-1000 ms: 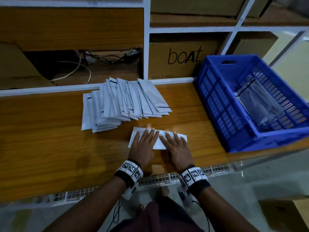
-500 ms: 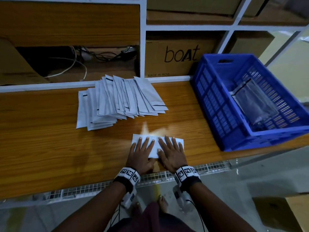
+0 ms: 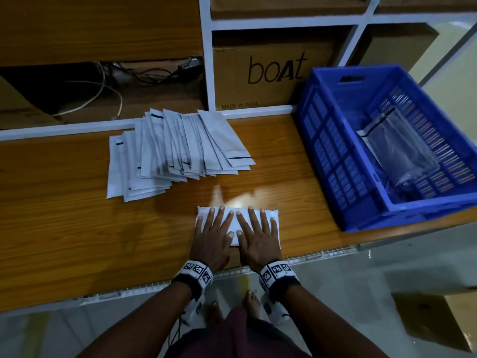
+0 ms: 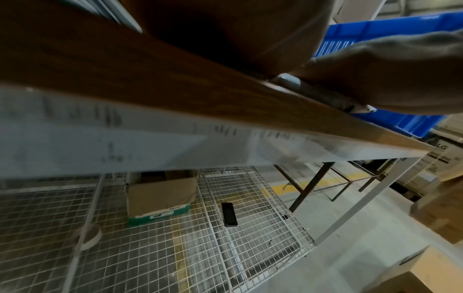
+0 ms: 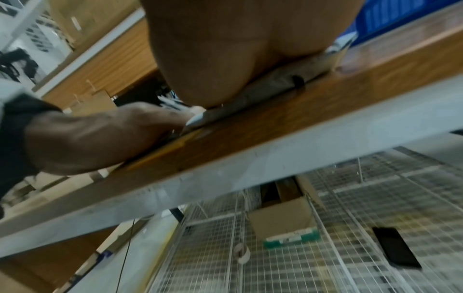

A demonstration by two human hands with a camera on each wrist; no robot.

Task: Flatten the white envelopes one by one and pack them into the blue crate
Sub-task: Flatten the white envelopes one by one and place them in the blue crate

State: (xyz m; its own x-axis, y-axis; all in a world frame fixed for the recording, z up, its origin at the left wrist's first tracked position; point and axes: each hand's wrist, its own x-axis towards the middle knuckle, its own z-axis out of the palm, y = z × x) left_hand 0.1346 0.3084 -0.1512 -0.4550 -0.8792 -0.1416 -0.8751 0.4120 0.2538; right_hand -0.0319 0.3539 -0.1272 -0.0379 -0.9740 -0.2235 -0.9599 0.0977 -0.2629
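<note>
**A:** What was the biggest thing there?

**B:** The wooden shelf (image 3: 64,215) the person stood at; I place everything else from its front edge. Behind it, in the rack, stood a brown carton printed "boat" (image 3: 271,73); loose cables (image 3: 111,86) lay in the bay to the carton's left.

**A:** And the blue crate?

**B:** The blue crate (image 3: 335,156) sat at the shelf's right end, its near corner over the front edge; inside it lay a flattened envelope (image 3: 395,146), tilted against the far-right wall; its colour read grey in the dim light.

**A:** The rest of the envelopes?

**B:** A fanned stack of white envelopes (image 3: 178,153) lay left of centre, well back from the front edge, touching the white rail at the rear; one single white envelope (image 3: 232,218) lay just inside the front edge, well apart from the crate.

**A:** The hands?

**B:** Both were flat on that single envelope, side by side; the left hand (image 3: 211,241) had its fingers straight and spread, pressing the left half; the right hand (image 3: 258,241) did likewise on the right half; neither curled round anything. From the left wrist, an envelope edge (image 4: 288,81) showed under the palm.

**A:** Anything smaller?

**B:** Below the shelf, on a wire grid (image 4: 250,237), sat a small open carton (image 4: 160,196), and a black phone (image 4: 229,214) beside it.
</note>
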